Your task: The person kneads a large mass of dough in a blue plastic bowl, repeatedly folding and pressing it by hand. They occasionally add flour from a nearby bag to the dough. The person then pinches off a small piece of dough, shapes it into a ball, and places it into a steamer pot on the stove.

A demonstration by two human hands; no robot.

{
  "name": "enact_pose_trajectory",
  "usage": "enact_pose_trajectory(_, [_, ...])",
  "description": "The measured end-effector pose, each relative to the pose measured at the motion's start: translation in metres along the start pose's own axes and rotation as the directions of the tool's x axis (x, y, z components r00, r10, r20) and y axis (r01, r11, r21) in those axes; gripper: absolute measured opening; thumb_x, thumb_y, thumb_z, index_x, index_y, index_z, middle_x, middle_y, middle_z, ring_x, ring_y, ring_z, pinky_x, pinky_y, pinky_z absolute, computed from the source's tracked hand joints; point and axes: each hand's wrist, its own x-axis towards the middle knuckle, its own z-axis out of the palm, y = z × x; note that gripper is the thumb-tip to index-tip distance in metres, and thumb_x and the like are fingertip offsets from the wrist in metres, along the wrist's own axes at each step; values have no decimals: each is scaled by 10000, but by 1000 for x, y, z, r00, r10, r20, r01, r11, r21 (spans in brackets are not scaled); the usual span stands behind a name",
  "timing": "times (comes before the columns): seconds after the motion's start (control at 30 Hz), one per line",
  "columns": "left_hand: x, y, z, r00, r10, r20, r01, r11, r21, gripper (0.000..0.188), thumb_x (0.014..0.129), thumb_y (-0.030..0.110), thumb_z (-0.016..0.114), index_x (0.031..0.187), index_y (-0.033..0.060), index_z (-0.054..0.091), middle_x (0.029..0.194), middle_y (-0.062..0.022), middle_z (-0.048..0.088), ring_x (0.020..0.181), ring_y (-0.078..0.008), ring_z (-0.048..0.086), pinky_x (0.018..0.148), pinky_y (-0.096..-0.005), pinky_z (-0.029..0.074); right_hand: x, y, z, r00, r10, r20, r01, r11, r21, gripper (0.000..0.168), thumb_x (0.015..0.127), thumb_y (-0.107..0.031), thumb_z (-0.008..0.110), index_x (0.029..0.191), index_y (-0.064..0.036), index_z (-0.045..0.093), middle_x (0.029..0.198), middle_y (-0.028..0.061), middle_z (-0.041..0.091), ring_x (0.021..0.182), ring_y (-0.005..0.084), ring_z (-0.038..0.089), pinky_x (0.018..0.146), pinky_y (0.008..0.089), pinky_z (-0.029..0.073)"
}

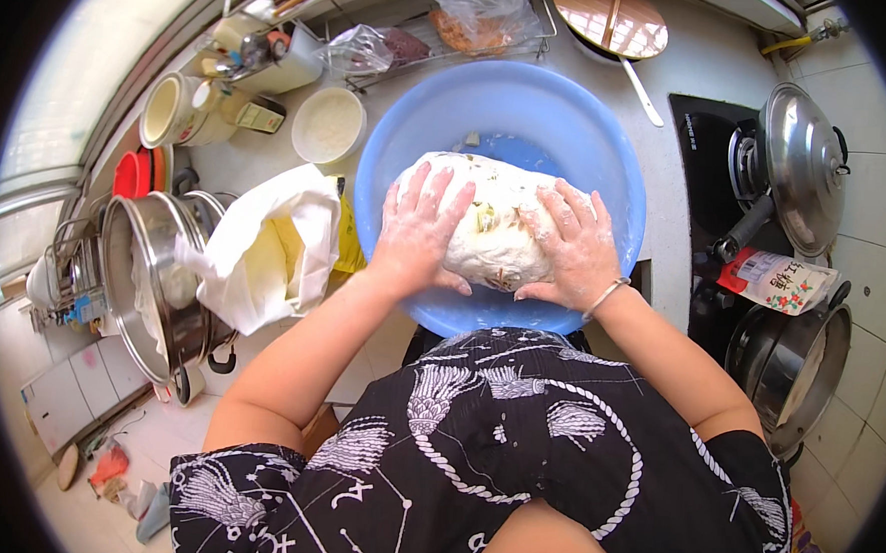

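A large lump of pale dough (pixel 490 238) with greenish and reddish-brown bits in it sits in a wide blue plastic basin (pixel 509 88). My left hand (pixel 424 227) lies against the dough's left side, fingers on top and thumb low at the near edge. On the opposite side my right hand (pixel 574 242) holds it the same way, a silver bangle (pixel 609 294) around the wrist. Both hands are dusted with flour and the dough is between them. A small scrap of dough (pixel 473 138) sticks to the basin floor beyond the lump.
Left of the basin stand an open flour bag (pixel 264 252), a white bowl of pale powder (pixel 329 124) and a steel steamer pot (pixel 149 284). A gas hob (pixel 693 162) on the right bears a lidded wok (pixel 805 168). A white-handled pan (pixel 614 22) lies behind.
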Motion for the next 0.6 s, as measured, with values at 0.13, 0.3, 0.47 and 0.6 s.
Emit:
enact_pose_trajectory(0.13, [18, -4, 15, 998, -56, -15, 57, 997, 48, 1312, 368, 515, 884, 1471, 204, 245, 1450, -167, 299, 1387, -401, 193, 1041, -646, 221, 21, 9, 13, 993, 108, 45, -111, 992, 64, 1099, 474, -635, 790, 1390, -185, 383, 1445, 130, 317, 1374, 351, 247, 1061, 612, 212])
enact_pose_trajectory(0.3, [60, -9, 12, 988, -124, 88, 118, 991, 66, 1305, 399, 525, 878, 1477, 200, 217, 1452, -168, 306, 1378, -397, 229, 1028, -638, 261, 48, 38, 37, 977, 207, 55, -212, 971, 113, 1171, 469, -651, 793, 1441, -214, 307, 1464, 125, 272, 1373, 341, 232, 1071, 590, 207])
enact_pose_trajectory(0.47, [70, -10, 2, 982, -175, 64, 173, 984, 37, 1272, 454, 504, 879, 1488, 197, 205, 1494, -155, 282, 1386, -365, 249, 1065, -606, 257, 62, 45, 32, 968, 242, 65, -249, 958, 139, 1146, 516, -589, 811, 1456, -197, 286, 1469, 136, 274, 1365, 335, 262, 1081, 528, 250])
enact_pose_trajectory(0.6, [61, -11, 5, 981, -191, -32, 192, 981, 22, 1176, 508, 466, 869, 1475, 207, 253, 1503, -163, 272, 1389, -376, 243, 1094, -573, 226, 66, 40, 20, 976, 205, 67, -211, 971, 112, 1005, 609, -479, 800, 1438, -159, 330, 1464, 137, 326, 1341, 345, 331, 1065, 521, 303])
